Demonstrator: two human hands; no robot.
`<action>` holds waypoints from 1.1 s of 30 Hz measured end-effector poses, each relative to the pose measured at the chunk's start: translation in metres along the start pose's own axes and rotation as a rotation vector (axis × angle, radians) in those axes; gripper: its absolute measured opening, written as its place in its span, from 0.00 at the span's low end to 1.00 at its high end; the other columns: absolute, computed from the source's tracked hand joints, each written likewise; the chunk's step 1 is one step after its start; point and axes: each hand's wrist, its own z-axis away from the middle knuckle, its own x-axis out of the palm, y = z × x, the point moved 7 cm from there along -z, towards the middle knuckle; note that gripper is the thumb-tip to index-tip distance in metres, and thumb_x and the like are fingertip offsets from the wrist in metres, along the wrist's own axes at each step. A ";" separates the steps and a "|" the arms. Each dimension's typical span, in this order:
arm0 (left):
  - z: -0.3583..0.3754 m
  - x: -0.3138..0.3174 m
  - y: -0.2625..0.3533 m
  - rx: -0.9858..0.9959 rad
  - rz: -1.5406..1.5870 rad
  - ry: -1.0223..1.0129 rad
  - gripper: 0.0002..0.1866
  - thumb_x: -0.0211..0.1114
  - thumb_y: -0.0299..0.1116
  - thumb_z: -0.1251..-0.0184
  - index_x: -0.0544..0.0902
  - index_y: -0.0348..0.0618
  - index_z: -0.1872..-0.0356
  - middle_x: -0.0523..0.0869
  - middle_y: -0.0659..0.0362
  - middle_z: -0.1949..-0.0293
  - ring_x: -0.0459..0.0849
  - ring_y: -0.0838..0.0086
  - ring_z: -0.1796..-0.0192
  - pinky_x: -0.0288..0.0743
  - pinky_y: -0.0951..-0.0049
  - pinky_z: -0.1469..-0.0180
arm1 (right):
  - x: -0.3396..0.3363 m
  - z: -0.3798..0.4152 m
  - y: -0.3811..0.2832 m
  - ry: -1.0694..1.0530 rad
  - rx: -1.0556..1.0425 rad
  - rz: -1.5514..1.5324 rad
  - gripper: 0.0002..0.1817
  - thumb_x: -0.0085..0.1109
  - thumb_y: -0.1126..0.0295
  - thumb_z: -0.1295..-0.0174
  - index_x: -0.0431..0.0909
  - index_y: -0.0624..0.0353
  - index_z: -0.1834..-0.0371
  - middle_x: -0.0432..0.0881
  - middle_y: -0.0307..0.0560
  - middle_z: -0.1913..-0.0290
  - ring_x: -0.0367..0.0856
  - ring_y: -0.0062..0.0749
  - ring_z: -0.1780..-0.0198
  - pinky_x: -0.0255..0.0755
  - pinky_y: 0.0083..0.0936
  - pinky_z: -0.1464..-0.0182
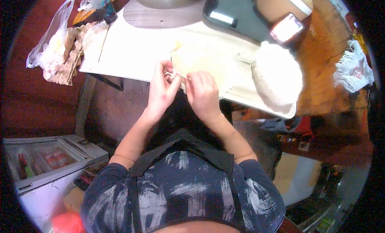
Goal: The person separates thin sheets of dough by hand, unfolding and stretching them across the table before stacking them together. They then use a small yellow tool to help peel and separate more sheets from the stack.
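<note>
My left hand (pixel 163 88) and my right hand (pixel 201 90) meet above the front edge of a white tray (pixel 132 52). The fingers of both are curled round a small pale piece (pixel 177 75), too overexposed to make out. Beyond my hands a flat, pale yellowish sheet (pixel 204 60) lies on the tray. A large white rounded mass (pixel 278 74) rests at the tray's right end.
Behind the tray are a grey board (pixel 160 13), a dark green tray (pixel 236 16), a tan container (pixel 280 6) and a lit phone (pixel 287 28). Egg cartons (pixel 66 60) with plastic bags stand left, a cloth (pixel 353 66) right, a glass-topped freezer (pixel 48 161) lower left.
</note>
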 end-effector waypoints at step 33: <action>-0.019 0.006 0.004 -0.053 -0.086 -0.152 0.18 0.60 0.23 0.34 0.70 0.37 0.44 0.71 0.67 0.74 0.69 0.87 0.75 0.66 0.83 0.74 | 0.011 -0.015 0.007 -0.052 0.006 0.115 0.06 0.56 0.71 0.42 0.73 0.60 0.64 0.76 0.50 0.67 0.77 0.44 0.60 0.69 0.37 0.57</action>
